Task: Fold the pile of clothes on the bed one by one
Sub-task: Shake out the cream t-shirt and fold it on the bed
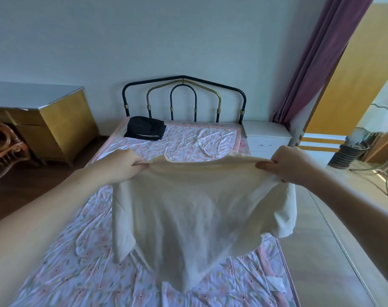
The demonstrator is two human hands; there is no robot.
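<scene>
Both hands, left [120, 165] and right [286, 165], pinch the cream top [188, 207] by its shoulders above the bed [66, 273], letting it hang straight for folding.

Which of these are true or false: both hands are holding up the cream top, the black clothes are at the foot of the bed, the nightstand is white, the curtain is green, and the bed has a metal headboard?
1. Both hands hold the cream top up. True: the left hand and the right hand each grip the upper edge of the cream top, which hangs above the bed.
2. The black clothes lie at the foot of the bed. False: the folded black clothes sit at the head end, near the headboard.
3. The nightstand is white. True: the nightstand is white.
4. The curtain is green. False: the curtain is purple.
5. The headboard is metal. True: black and brass-coloured tubes.
</scene>
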